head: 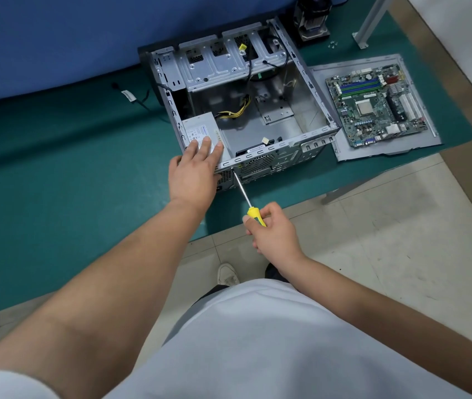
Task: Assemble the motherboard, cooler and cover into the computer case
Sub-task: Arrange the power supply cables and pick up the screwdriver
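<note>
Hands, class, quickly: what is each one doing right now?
Left hand: open, fingers flat on the power supply.
Right hand: grips the screwdriver, tip at the case rear.

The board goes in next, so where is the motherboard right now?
In the head view the motherboard lies flat on a grey cover panel on the green mat, just right of the open computer case, not yet inside it.

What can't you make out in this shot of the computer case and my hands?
Head view only:
- Screwdriver tip and any screw: too small, against the case rear edge.
- Power supply label: too small, partly under left hand.
- Cooler: cut off by top edge.
</note>
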The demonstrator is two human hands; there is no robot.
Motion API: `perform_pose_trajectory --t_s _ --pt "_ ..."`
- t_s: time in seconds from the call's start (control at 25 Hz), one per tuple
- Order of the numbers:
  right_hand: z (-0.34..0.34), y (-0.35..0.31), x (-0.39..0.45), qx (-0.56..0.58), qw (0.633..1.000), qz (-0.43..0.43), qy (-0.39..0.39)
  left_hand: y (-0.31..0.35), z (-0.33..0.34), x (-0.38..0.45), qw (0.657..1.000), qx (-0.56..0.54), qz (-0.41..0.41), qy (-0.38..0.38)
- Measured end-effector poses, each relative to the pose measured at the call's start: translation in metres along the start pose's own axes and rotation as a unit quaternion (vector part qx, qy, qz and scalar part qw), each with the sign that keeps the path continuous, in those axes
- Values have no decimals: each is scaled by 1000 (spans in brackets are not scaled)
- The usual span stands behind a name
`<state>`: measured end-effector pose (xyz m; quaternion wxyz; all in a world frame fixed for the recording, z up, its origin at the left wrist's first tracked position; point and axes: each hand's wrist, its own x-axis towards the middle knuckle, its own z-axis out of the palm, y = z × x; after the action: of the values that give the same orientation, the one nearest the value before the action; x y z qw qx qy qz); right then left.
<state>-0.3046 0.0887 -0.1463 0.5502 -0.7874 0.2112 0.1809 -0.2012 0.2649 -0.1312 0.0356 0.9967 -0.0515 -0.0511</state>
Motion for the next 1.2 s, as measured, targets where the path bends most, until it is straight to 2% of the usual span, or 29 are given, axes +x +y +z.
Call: perform_pose_trajectory --t_s 0.16,0.32,0.36,0.44,0.52,0.56,0.6,0.68,0.72,0.76,0.88,0.92,1.0,1.08,1.16,1.2 --pt "-2 -7 -1 109 985 112 -76 -1 0 -4 1000 -18 7 7" --pt "-3 -8 -1 41 996 56 -48 -2 -4 -5 999 -39 9 -28" --pt "-5 -10 -1 21 998 40 -44 0 -5 -7 997 -70 3 -19" --pt "-6 -15 -1 -17 999 28 -43 10 -8 -15 981 -183 -10 64" --pt "-6 -20 2 -42 998 31 -45 28 -5 -29 942 -300 -71 135" --pt "-7 -22 3 -40 997 37 -55 37 -2 -34 913 -373 -124 112" --pt "-8 -23 3 -32 996 46 -69 45 -2 -36 863 -464 -192 51" --pt "-10 -23 2 -16 994 58 -90 57 1 -38 693 -646 -308 -89" --pt "-11 -23 2 -33 995 47 -85 60 1 -38 628 -692 -333 -126" --pt "-11 -23 2 -67 995 29 -68 62 2 -38 608 -704 -340 -139" --pt "-10 -22 6 -147 989 -10 0 65 3 -37 609 -701 -349 -126" --pt "-10 -22 7 -118 993 -3 -7 65 2 -36 603 -705 -352 -126" --pt "-14 -21 7 40 995 42 -83 64 -1 -34 591 -714 -353 -130" --pt "-24 -18 1 191 956 138 -174 61 -2 -33 580 -724 -348 -135" --pt "-34 -10 -4 246 920 206 -227 58 -4 -33 566 -737 -341 -140" --pt "-36 -7 -6 255 913 216 -234 57 -4 -33 557 -745 -339 -141"
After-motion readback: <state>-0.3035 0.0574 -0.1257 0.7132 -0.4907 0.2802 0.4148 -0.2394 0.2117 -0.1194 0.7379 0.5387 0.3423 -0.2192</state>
